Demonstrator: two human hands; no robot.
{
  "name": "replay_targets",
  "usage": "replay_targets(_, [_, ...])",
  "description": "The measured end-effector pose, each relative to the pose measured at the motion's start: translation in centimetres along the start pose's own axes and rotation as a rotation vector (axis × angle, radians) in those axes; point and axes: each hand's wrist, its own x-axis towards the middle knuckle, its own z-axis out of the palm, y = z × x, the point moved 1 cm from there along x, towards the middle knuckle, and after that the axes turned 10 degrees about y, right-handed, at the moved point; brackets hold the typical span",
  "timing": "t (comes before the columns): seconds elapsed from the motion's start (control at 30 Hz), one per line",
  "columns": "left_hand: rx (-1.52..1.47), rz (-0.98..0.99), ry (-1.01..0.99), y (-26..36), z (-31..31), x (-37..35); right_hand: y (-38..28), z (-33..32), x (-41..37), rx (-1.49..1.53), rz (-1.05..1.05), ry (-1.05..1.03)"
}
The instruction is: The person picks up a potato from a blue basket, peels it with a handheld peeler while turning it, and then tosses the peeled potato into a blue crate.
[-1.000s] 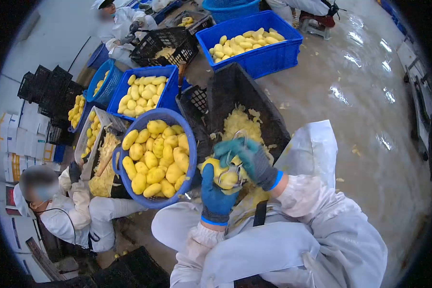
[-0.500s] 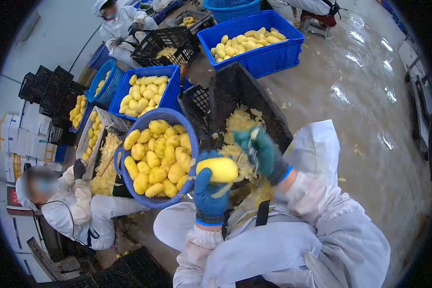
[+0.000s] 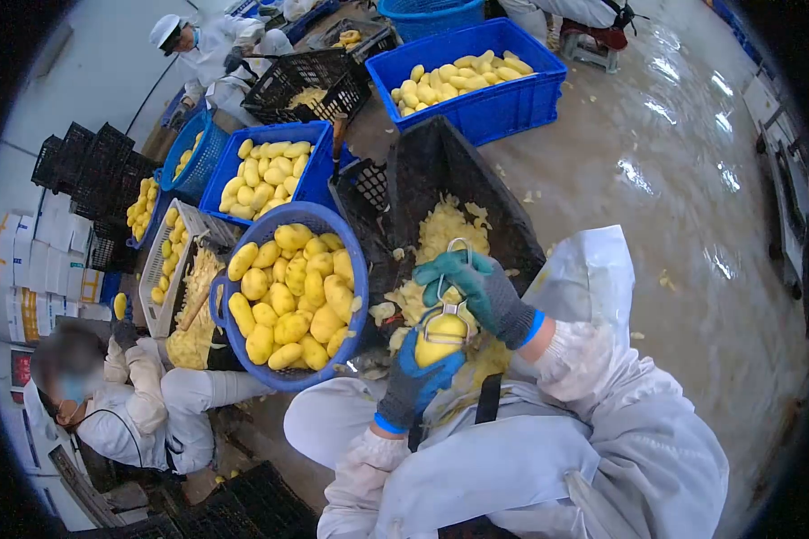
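Note:
My left hand [image 3: 415, 382], in a blue glove, grips a yellow peeled potato [image 3: 438, 343] held over my lap. My right hand [image 3: 478, 289], in a teal and grey glove, holds a metal peeler [image 3: 447, 316] whose blade rests against the top of that potato. Both hands hover above a tilted black crate [image 3: 476, 193] that holds a heap of pale potato peelings [image 3: 454, 229]. A round blue basket [image 3: 361, 269] full of peeled potatoes [image 3: 292, 292] stands just left of my hands.
A blue crate [image 3: 494, 108] of potatoes sits ahead, another blue crate [image 3: 319, 175] to the left. A seated person in white [image 3: 135, 404] works at lower left, another [image 3: 211, 54] at the top. Black crates [image 3: 90, 171] are stacked left. Wet floor [image 3: 692, 207] spreads right.
My right hand swung away from the potato with the peeler, then came back down onto it. My left hand turned the potato from lying sideways to standing more upright.

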Motion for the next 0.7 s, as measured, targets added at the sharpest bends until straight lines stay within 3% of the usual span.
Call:
replay_targets(0.07, [-0.254,-0.308,-0.135,2.8,-0.1,-0.7,0.5,-1.5,2.2,0.074,0.070,-0.021])
replay_targets(0.1, [-0.432,-0.330,-0.105,2.6,0.3,-1.2,0.4,-2.6,3.9,-0.026,-0.042,0.139])
replay_targets(0.2, [-0.546,-0.341,-0.090,2.9,0.3,-1.2,-0.3,-2.7,2.7,0.119,0.019,0.238])
replay_targets(0.23, [-0.593,-0.396,-0.146,0.7,-0.2,-1.0,-2.7,-0.8,0.9,0.122,0.028,0.107])
replay_targets(0.27, [-0.653,-0.427,-0.146,0.8,0.1,-1.2,-3.7,-0.1,0.1,-0.125,-0.127,-0.082])
replay_targets(0.33, [-0.762,-0.478,-0.159,1.6,0.4,-1.3,-0.7,-1.3,1.4,-0.360,-0.331,-0.089])
replay_targets(0.4, [-0.794,-0.440,-0.187,2.4,0.2,-1.3,0.3,-3.0,3.5,0.293,0.170,0.230])
replay_targets(0.43, [-0.784,-0.423,-0.188,2.8,0.1,-1.1,-0.1,-3.1,3.6,0.410,0.212,0.248])
replay_targets(0.47, [-0.783,-0.423,-0.182,2.8,0.2,-1.5,-0.3,-2.7,2.7,0.254,0.096,0.135])
replay_targets(0.53, [-0.429,-0.318,-0.224,1.1,0.3,-1.7,-3.5,0.3,0.3,-0.058,-0.135,-0.079])
replay_targets(0.67, [-0.142,-0.089,-0.052,3.8,0.1,-1.0,2.1,-4.1,4.0,0.171,0.131,0.198])
replay_targets(0.7, [0.065,0.261,0.028,2.8,-0.1,-0.5,0.4,-3.5,3.6,0.380,0.274,0.240])
